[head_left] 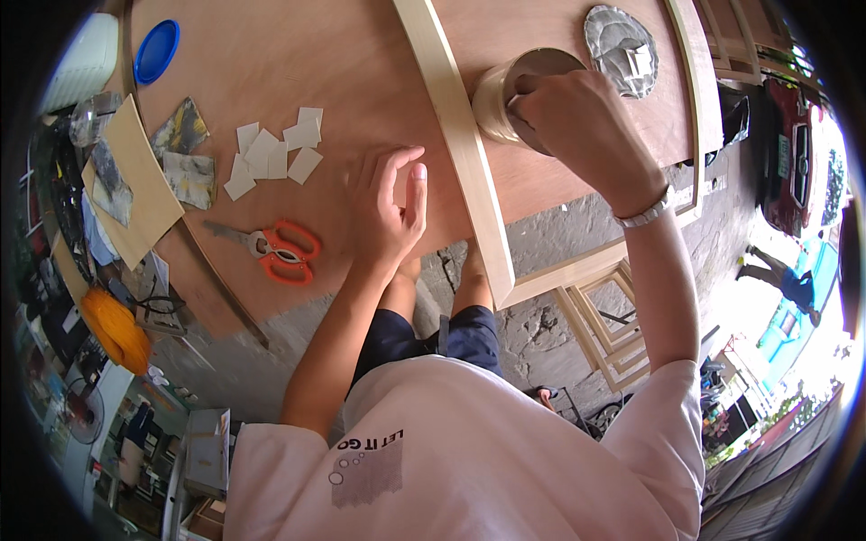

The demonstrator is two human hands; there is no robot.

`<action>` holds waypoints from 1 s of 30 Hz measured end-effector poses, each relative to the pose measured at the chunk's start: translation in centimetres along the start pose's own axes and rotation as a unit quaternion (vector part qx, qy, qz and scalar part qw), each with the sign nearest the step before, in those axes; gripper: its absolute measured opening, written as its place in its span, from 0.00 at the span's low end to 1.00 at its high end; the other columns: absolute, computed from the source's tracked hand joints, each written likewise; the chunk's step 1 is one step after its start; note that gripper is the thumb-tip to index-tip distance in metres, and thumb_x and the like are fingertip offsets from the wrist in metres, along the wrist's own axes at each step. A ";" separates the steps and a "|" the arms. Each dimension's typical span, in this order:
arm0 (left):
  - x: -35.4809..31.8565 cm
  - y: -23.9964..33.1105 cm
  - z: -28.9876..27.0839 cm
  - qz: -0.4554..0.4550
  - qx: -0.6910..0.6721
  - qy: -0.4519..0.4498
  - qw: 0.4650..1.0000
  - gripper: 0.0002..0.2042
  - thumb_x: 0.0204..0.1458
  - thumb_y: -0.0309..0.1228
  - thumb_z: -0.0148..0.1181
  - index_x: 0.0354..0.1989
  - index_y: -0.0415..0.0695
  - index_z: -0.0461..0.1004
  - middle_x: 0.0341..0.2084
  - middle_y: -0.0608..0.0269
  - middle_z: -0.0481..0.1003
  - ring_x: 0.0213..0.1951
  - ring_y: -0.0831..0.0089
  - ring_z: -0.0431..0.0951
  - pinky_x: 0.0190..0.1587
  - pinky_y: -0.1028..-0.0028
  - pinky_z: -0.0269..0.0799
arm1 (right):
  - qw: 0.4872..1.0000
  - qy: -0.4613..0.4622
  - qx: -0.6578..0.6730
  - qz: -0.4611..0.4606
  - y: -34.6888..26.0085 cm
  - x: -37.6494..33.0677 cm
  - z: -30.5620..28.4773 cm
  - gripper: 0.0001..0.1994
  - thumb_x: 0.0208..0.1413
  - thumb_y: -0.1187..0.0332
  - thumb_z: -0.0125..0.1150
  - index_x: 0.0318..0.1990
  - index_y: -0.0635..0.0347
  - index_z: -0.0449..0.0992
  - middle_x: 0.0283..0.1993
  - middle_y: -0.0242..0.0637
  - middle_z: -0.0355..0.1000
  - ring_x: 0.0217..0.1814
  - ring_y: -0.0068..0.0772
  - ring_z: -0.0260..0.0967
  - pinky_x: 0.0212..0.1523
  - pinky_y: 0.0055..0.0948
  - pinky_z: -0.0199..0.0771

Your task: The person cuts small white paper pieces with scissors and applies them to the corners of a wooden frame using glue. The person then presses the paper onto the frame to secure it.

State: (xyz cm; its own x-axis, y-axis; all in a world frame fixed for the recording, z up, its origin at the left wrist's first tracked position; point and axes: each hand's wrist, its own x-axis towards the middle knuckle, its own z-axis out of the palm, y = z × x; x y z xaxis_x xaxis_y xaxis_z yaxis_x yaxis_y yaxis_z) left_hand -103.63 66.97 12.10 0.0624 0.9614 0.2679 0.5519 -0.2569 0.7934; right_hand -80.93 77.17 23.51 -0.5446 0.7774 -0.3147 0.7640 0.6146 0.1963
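Note:
My right hand [582, 126] reaches into the mouth of a pale cylindrical can [492, 106] on the table. Its fingers are curled and partly hidden by the hand itself, and what they grip in there does not show. My left hand [397, 212] hovers over the tabletop, empty, thumb and fingers stretched out. Left of it lie several small white cards [263, 155] in a loose spread. Orange-handled scissors [275, 252] rest nearer to me. Between my hands runs a bar of a light wooden frame [456, 135], and the can stands just right of that bar.
A crumpled grey round piece [622, 45] with white scraps on it lies beyond the can. At the left are a blue lid [157, 51], paint-stained pads [189, 180] and a thin wooden board [135, 180]. Smaller wooden frames [604, 325] sit below the table's edge at right.

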 end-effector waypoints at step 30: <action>6.8 -2.0 5.1 0.091 0.167 0.061 0.980 0.14 0.61 0.29 0.56 0.54 0.40 0.71 0.57 0.48 0.73 0.56 0.47 0.74 0.57 0.53 0.69 | 0.824 0.346 0.413 0.177 2.0 -4.8 1.8 0.07 0.54 0.73 0.70 0.39 0.62 0.86 0.25 0.33 0.78 0.23 0.20 0.62 0.26 0.28 0.61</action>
State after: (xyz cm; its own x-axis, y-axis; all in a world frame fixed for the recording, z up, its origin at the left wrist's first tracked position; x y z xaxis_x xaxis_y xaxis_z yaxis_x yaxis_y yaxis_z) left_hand -100.04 74.55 9.56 0.0970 0.8786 0.4676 0.7835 -0.3571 0.5085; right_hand -76.16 74.37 23.72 -0.0862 0.9540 0.2871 0.7364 0.2551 -0.6266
